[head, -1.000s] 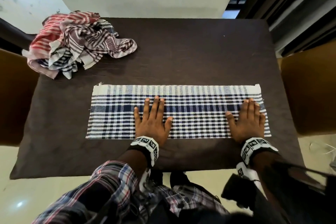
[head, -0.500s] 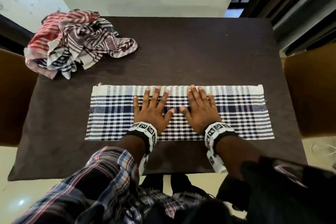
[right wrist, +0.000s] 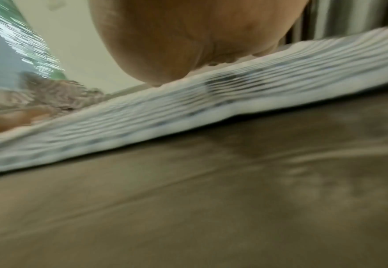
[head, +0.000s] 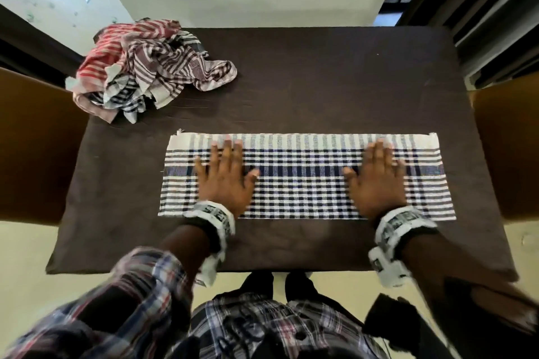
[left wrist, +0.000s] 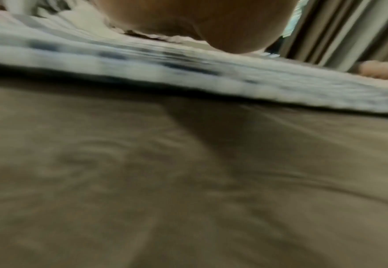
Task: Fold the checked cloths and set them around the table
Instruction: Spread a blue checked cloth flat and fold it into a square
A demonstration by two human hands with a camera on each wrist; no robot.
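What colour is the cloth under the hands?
Dark blue and white checks on the cloth, clearest in the head view.

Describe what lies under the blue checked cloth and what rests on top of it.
Under the blue checked cloth lies the brown tablecloth; the part beneath it is hidden. On top, the left hand and right hand press flat.
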